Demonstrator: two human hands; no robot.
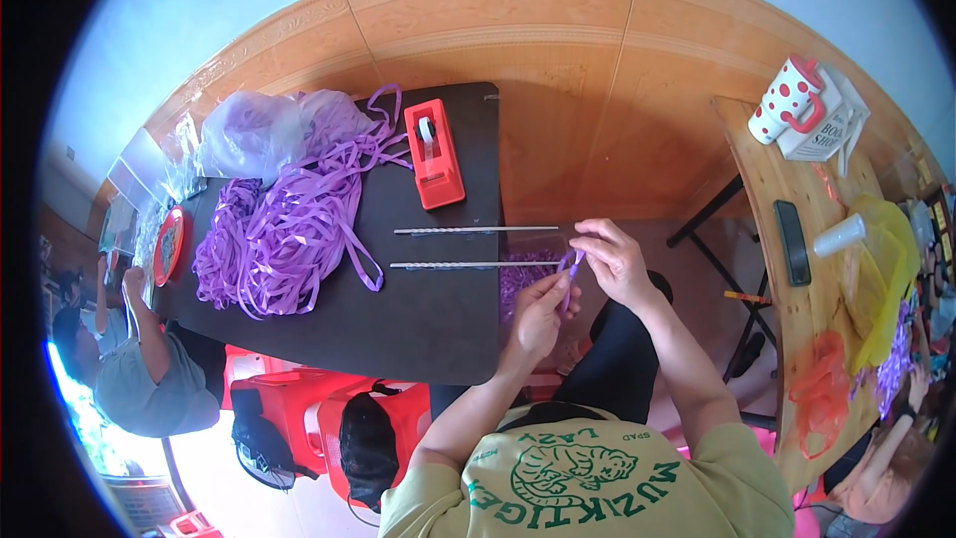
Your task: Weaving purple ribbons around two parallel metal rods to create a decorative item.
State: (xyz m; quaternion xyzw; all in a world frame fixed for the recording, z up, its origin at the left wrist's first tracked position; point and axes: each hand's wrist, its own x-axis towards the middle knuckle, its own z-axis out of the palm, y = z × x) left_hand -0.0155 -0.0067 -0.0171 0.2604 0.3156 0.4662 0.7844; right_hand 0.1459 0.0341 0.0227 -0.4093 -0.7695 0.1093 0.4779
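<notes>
A short loop of purple ribbon (575,261) is pinched between my two hands just off the table's right edge. My left hand (541,313) grips its lower part, fingers closed. Above and to the right, my right hand (615,257) holds the upper part between thumb and fingers. Two thin metal rods (478,265) lie fixed side by side on the dark table (398,329), jutting past its edge. The nearer rod's tip ends close to the ribbon. A big tangled heap of purple ribbon (299,224) covers the table's left part.
A red tape dispenser (435,164) stands behind the rods, near a clear plastic bag (259,130). To the right, a wooden table (797,379) carries a phone (793,242), a dotted cup (787,105) and a yellow bag (886,269). Other people sit at far left and far right.
</notes>
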